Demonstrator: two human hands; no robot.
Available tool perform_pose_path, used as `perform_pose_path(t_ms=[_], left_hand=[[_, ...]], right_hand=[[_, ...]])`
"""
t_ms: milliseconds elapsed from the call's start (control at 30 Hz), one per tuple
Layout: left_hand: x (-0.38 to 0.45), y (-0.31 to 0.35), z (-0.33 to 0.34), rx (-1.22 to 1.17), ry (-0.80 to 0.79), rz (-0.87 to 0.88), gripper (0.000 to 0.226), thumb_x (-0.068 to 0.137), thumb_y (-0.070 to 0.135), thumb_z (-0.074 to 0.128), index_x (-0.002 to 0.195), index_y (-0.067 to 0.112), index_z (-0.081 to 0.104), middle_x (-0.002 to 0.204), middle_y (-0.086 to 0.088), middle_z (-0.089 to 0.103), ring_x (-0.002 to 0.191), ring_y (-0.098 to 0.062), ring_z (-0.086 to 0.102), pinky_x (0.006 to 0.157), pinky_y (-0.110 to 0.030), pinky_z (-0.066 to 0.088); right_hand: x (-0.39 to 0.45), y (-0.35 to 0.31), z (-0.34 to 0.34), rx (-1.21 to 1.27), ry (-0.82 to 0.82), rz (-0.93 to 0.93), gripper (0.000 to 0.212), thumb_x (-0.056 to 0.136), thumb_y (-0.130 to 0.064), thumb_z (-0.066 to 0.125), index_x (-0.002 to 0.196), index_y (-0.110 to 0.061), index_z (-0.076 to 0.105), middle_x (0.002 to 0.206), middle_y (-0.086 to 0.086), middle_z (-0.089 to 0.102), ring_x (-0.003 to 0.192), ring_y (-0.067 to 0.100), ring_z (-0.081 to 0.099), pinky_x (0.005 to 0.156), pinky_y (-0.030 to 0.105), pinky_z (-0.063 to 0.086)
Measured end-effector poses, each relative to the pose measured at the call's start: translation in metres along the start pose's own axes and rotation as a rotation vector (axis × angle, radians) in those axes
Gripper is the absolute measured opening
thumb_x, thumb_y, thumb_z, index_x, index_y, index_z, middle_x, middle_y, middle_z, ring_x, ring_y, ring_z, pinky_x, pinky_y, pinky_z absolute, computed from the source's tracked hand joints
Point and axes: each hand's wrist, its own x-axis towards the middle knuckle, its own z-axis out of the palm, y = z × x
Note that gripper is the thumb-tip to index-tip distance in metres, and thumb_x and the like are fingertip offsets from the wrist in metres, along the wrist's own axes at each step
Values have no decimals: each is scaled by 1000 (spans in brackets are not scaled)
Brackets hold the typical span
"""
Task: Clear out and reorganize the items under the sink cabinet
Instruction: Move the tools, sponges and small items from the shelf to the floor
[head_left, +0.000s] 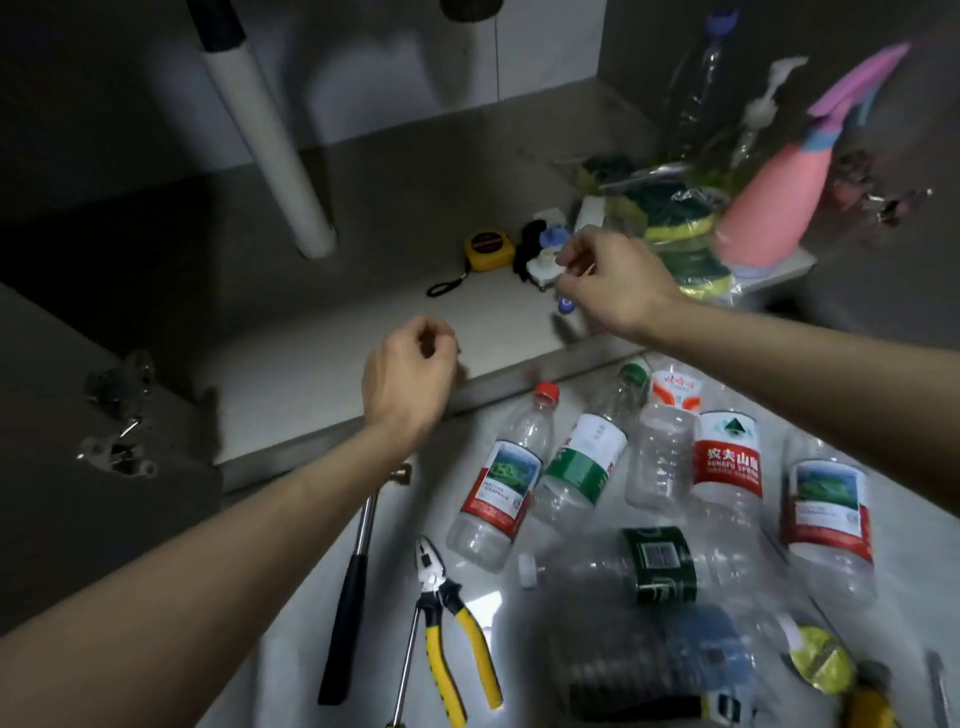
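Yellow-handled pliers (452, 618), a hammer (353, 577) and empty bottles, one labelled "Nongfu Spring" (727, 462), lie outside the cabinet (322, 322): roughly half cleared. At one o'clock the right hand (608, 280) pinches something small; the left hand (410, 374) curls empty. A tape measure (488, 249) and pink sprayer (774, 208) remain inside.

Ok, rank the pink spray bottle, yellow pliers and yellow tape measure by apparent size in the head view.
1. Pink spray bottle and yellow pliers: look similar; the pliers lie nearer the camera, so unsure.
2. Yellow tape measure: clearly smallest.
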Motion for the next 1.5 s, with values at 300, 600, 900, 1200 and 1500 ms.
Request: perform_pose_path(t_ms=[300,600,900,1200,1500], left_hand=[[101,35,35,233,-52,183,42,90,19,59,132,23,56,130,-6,57,120,-29,54,93,-41,50],[133,37,64,523,-362,260,68,93,29,56,155,23,29,159,-8,28,143,-33,30,112,-43,37],[105,29,43,583,-289,291,45,90,33,64,132,21,52,131,-14,47,117,-35,51,92,-43,49],[66,41,12,255,-143,1,82,75,37,77,148,18,46,143,-13,53,132,-29,50,109,-31,41],[-37,-6,-15,-2,-87,-258,72,72,52,76,134,19,60,119,0,66,112,-18,63,95,-25,49]], right_hand=[[60,21,26,-250,112,-110,47,75,-60,72,100,-26,50,104,2,59,87,25,57,64,37,47],[61,25,38,-251,160,-137,46,83,-56,68,109,-19,60,105,8,68,94,33,64,60,34,41],[16,30,45,-96,257,-99,47,79,-47,64,118,-23,67,107,7,70,100,30,64,68,34,43],[-33,19,39,319,228,84,31,91,-47,53,95,-18,66,86,-1,64,85,22,60,67,34,39],[-119,4,69,717,6,240,43,86,-65,60,86,-22,63,74,-5,62,71,13,59,69,35,50]])
